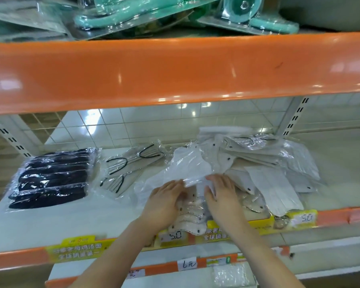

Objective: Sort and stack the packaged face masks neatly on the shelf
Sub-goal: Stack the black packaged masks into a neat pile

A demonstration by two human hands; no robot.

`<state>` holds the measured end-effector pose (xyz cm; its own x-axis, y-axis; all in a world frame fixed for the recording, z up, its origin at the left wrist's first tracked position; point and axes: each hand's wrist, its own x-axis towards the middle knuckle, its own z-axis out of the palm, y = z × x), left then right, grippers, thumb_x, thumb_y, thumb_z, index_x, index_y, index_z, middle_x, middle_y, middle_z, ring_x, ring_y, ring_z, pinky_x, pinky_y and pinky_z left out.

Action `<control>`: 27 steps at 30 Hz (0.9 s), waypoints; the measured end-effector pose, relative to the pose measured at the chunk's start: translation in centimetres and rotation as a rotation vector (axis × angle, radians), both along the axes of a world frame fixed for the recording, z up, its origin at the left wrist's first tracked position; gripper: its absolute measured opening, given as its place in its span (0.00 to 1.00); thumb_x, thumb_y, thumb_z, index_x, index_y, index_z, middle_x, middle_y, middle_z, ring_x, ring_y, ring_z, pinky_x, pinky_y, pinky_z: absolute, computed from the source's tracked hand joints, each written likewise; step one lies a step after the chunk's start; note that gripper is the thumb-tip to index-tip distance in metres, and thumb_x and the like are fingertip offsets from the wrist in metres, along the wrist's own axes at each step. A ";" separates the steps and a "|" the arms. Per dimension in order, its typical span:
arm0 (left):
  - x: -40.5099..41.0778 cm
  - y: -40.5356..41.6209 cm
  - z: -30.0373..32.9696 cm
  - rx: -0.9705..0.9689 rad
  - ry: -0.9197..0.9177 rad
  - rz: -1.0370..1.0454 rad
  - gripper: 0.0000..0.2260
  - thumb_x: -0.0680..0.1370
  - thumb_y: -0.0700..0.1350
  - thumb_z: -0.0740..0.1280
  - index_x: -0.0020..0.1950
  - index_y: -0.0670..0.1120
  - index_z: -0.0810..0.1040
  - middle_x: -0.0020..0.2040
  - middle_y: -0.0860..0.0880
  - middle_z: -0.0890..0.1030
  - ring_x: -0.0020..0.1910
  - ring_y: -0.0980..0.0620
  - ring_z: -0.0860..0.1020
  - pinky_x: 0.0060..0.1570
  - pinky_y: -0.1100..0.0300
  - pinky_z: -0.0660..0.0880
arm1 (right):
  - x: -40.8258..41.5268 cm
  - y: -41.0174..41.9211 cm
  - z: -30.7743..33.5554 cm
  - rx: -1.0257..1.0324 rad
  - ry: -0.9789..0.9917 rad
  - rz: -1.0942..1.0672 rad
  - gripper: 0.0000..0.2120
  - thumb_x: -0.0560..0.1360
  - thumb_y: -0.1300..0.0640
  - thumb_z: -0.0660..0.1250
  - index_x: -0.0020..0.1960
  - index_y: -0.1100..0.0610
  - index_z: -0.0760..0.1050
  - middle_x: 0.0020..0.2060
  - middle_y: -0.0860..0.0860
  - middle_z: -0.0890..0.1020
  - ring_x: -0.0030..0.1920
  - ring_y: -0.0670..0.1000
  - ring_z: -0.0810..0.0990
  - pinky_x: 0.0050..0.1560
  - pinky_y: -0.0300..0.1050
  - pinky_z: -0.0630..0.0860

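Both my hands reach onto the white shelf [75, 225]. My left hand [164, 198] and my right hand [220, 194] hold the near edge of a clear-wrapped white mask pack [187, 169], fingers curled onto its plastic. Under my hands lies a cream pack with dark dots [190, 221], overhanging the shelf front. A loose pile of beige and white mask packs [264, 163] spreads to the right. A pack of black masks [52, 177] lies flat at the left. Beside it sits a grey striped pack with black ear loops [129, 169].
An orange shelf edge [175, 69] hangs low above the hands, with teal blister-packed goods [133, 15] on it. Yellow price tags [295, 220] line the front rail. Slotted uprights [293, 119] stand at the back corners. A lower shelf [195, 275] sits beneath.
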<state>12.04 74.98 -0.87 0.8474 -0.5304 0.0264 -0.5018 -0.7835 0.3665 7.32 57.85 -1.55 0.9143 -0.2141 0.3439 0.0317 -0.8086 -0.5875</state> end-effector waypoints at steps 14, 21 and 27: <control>4.0 -2.2 0.9 -0.364 0.209 0.105 0.13 0.79 0.39 0.59 0.63 0.45 0.73 0.61 0.48 0.77 0.61 0.48 0.74 0.58 0.56 0.69 | -0.2 3.5 0.0 -0.437 0.218 0.172 0.19 0.72 0.48 0.54 0.49 0.57 0.79 0.50 0.52 0.80 0.50 0.56 0.79 0.49 0.47 0.77; 3.8 -5.8 1.7 -0.195 0.187 0.168 0.15 0.77 0.51 0.58 0.62 0.48 0.69 0.64 0.48 0.72 0.67 0.45 0.66 0.57 0.48 0.69 | -0.2 1.1 2.3 -0.040 -0.009 -0.101 0.20 0.74 0.47 0.50 0.46 0.56 0.77 0.41 0.51 0.80 0.41 0.55 0.79 0.38 0.49 0.74; 2.7 -7.9 1.1 0.212 0.190 0.143 0.42 0.75 0.66 0.60 0.78 0.50 0.40 0.77 0.39 0.48 0.76 0.40 0.48 0.68 0.39 0.58 | 2.8 -3.4 2.5 -0.163 -0.007 -0.249 0.15 0.72 0.61 0.58 0.56 0.60 0.76 0.52 0.56 0.79 0.54 0.62 0.76 0.50 0.54 0.74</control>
<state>14.79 67.08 0.23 0.8928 -0.3825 -0.2381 -0.3193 -0.9100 0.2644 10.13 54.47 0.98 0.8379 -0.3729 0.3987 -0.1758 -0.8758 -0.4495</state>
